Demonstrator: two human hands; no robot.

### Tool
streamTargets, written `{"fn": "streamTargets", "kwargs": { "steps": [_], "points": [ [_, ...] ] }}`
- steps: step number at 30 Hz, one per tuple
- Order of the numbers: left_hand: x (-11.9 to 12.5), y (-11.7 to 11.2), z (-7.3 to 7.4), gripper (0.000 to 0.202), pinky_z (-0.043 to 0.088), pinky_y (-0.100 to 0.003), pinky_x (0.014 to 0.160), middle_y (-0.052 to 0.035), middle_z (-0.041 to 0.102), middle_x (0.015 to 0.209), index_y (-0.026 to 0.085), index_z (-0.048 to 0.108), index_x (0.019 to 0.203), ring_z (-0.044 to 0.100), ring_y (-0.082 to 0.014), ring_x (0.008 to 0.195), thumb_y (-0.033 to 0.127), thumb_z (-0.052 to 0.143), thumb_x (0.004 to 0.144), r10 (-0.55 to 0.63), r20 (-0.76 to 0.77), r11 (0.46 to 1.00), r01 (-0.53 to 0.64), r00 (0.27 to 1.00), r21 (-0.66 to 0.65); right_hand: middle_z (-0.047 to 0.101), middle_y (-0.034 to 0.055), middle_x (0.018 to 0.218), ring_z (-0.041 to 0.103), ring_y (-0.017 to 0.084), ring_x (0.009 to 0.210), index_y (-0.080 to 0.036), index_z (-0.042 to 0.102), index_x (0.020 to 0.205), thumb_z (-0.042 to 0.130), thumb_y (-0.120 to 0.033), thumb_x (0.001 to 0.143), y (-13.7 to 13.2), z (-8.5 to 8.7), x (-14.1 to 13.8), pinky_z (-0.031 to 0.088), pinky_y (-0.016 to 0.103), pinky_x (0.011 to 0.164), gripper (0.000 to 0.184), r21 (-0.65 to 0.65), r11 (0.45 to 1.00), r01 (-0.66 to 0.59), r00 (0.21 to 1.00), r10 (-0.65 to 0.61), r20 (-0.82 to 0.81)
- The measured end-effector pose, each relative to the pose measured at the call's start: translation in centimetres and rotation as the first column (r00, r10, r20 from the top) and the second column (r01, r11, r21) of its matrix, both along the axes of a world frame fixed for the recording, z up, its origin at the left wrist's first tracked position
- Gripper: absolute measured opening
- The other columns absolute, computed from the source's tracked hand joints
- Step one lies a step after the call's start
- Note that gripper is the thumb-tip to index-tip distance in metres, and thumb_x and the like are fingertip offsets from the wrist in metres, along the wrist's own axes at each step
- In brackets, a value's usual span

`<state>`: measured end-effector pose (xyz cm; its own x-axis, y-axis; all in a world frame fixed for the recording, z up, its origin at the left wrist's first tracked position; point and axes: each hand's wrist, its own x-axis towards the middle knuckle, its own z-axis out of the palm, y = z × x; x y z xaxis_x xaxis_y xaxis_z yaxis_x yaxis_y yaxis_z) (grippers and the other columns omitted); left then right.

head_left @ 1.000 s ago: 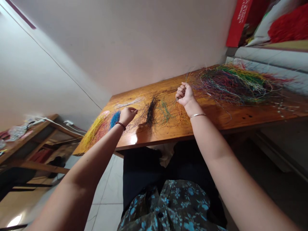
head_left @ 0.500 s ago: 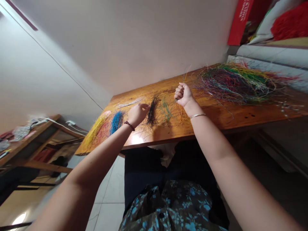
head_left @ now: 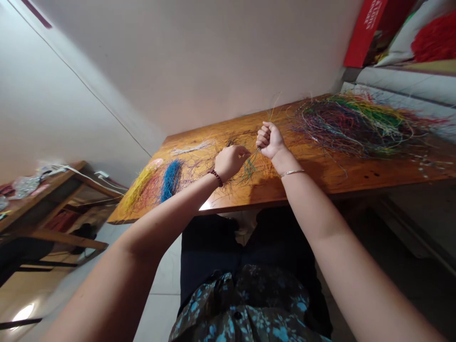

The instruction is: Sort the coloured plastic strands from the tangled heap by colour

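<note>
My right hand [head_left: 270,140] is closed in a fist around a few thin strands [head_left: 272,113], whose yellowish and pale ends stick up above it. Just to its left, my left hand [head_left: 231,160] has thumb and fingertips pinched together, close to the lower side of the fist. What lies in that pinch is too fine to make out. Beneath the left hand is a bundle of black strands [head_left: 231,142], mostly covered by the hand. A small group of green strands [head_left: 248,172] lies by its fingers.
Blue strands [head_left: 171,179], yellow strands [head_left: 139,186] and white strands [head_left: 194,147] lie in separate groups on the wooden table [head_left: 210,129]. At right spreads a large tangled heap of mixed colours [head_left: 359,124]. A wall runs behind the table; another wooden table [head_left: 71,190] stands at left.
My left hand has moved right, from beside the black bundle to near my right fist. The right hand stays closed on its strands, almost in place. The view has shifted slightly.
</note>
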<state>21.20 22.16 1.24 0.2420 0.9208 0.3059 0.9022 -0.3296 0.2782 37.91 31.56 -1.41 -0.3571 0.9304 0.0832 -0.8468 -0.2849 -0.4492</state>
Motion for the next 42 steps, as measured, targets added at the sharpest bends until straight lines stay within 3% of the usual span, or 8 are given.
{"fn": "streamTargets", "kwargs": {
  "steps": [9, 13, 19, 24, 30, 35, 39, 42],
  "points": [
    [-3.8, -0.3, 1.5, 0.028, 0.043, -0.032, 0.073, -0.0070, 0.074, 0.110, 0.029, 0.071, 0.116, 0.066, -0.0267, 0.098, 0.035, 0.049, 0.099, 0.103, -0.174, 0.986, -0.077, 0.979, 0.148, 0.017, -0.0089, 0.042, 0.008, 0.007, 0.036, -0.022, 0.006, 0.068, 0.045, -0.023, 0.096, 0.0, 0.5, 1.4, 0.011, 0.023, 0.033, 0.048, -0.033, 0.998, 0.058, 0.998, -0.059, -0.026],
    [-7.0, 1.5, 2.2, 0.023, 0.042, -0.032, 0.075, -0.0064, 0.072, 0.113, 0.028, 0.066, 0.114, 0.065, -0.0261, 0.101, 0.032, 0.048, 0.099, 0.276, 0.000, 0.928, -0.267, 0.961, 0.260, 0.017, -0.0095, 0.043, 0.008, 0.006, 0.037, -0.022, 0.007, 0.069, 0.048, -0.024, 0.096, 0.1, 0.5, 2.1, 0.012, 0.022, 0.034, 0.049, -0.012, 0.992, 0.129, 0.992, -0.129, -0.004],
    [-8.8, 3.6, 1.9, 0.018, 0.041, -0.031, 0.073, -0.0088, 0.071, 0.106, 0.024, 0.061, 0.110, 0.065, -0.0253, 0.095, 0.027, 0.049, 0.097, 0.421, 0.273, 0.848, -0.482, 0.865, 0.219, 0.019, -0.0098, 0.044, 0.010, 0.006, 0.037, -0.022, 0.007, 0.069, 0.053, -0.024, 0.091, 0.7, -0.3, 3.2, 0.016, 0.022, 0.034, 0.051, 0.022, 0.983, 0.182, 0.983, -0.181, -0.011],
    [-8.7, 4.4, 1.9, 0.019, 0.042, -0.031, 0.075, -0.0109, 0.070, 0.105, 0.022, 0.060, 0.111, 0.065, -0.0235, 0.093, 0.024, 0.047, 0.097, 0.420, 0.439, 0.834, -0.529, 0.794, 0.159, 0.016, -0.0096, 0.044, 0.009, 0.007, 0.037, -0.022, 0.006, 0.070, 0.052, -0.022, 0.090, 0.9, -0.3, 3.9, 0.015, 0.022, 0.034, 0.051, 0.012, 0.976, 0.219, 0.974, -0.218, -0.062],
    [-7.9, 4.1, 2.4, 0.028, 0.044, -0.032, 0.089, -0.0107, 0.068, 0.111, 0.020, 0.064, 0.113, 0.061, -0.0225, 0.105, 0.029, 0.040, 0.102, 0.289, 0.510, 0.746, -0.525, 0.810, 0.411, 0.016, -0.0092, 0.044, 0.008, 0.007, 0.037, -0.022, 0.005, 0.071, 0.048, -0.020, 0.092, 1.1, -0.7, 3.8, 0.014, 0.023, 0.034, 0.048, 0.005, 0.978, 0.206, 0.971, -0.204, -0.121],
    [-6.6, 4.0, 2.0, 0.033, 0.044, -0.034, 0.095, -0.0104, 0.068, 0.114, 0.022, 0.070, 0.113, 0.060, -0.0235, 0.107, 0.029, 0.040, 0.103, 0.219, 0.279, 0.833, -0.328, 0.935, 0.445, 0.016, -0.0094, 0.045, 0.010, 0.007, 0.037, -0.022, 0.006, 0.070, 0.051, -0.022, 0.091, 1.1, -1.0, 3.5, 0.015, 0.024, 0.035, 0.049, 0.012, 0.976, 0.218, 0.972, -0.217, -0.086],
    [-5.1, 4.0, 0.3, 0.028, 0.046, -0.036, 0.089, -0.0113, 0.070, 0.107, 0.024, 0.076, 0.106, 0.062, -0.0273, 0.104, 0.023, 0.050, 0.096, 0.173, 0.036, 0.947, -0.177, 0.984, 0.270, 0.017, -0.0097, 0.045, 0.011, 0.007, 0.037, -0.022, 0.007, 0.069, 0.055, -0.023, 0.088, 1.1, -1.0, 3.4, 0.016, 0.023, 0.035, 0.052, 0.025, 0.972, 0.236, 0.972, -0.235, -0.023],
    [-4.1, 4.2, -1.0, 0.025, 0.047, -0.036, 0.087, -0.0117, 0.072, 0.103, 0.023, 0.078, 0.100, 0.064, -0.0281, 0.100, 0.023, 0.054, 0.093, 0.132, 0.035, 0.975, -0.136, 0.991, 0.176, 0.017, -0.0096, 0.045, 0.011, 0.007, 0.037, -0.022, 0.007, 0.069, 0.055, -0.024, 0.088, 1.3, -1.2, 3.4, 0.017, 0.023, 0.035, 0.052, 0.029, 0.969, 0.246, 0.969, -0.246, -0.008]
  ]
}}
